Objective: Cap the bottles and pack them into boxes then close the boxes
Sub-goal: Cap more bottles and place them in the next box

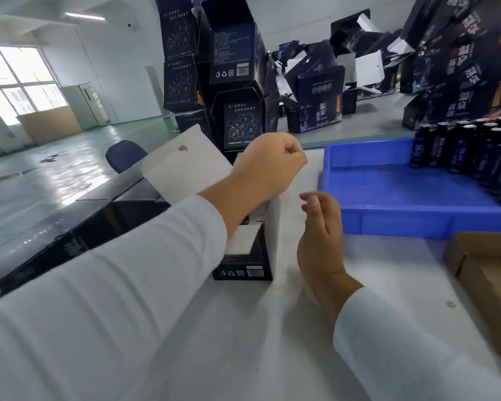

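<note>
**Both hands over open box, bottles in tray**

L hand is curled into a loose fist above the open box, fingers closed on nothing visible, wrist bent over the box's top. R hand hangs just right of the box, fingers bent and half open, holding nothing, apart from the carton wall. Both arms in white sleeves.

Box stands upright on the white counter, dark w/ barcode and recycling marks on its near face; white inner flaps up, big lid flap tilted back to the left. Can't tell what's inside.

Right of the hands: blue tray on the counter, w/ dark bottles upright in its far right corner; whether all are capped isn't clear. Near right edge, a brown carton, open. Left of the box, flat dark packs lie along the counter edge. Behind: a stack of dark boxes, more open ones across the far surface.
</note>
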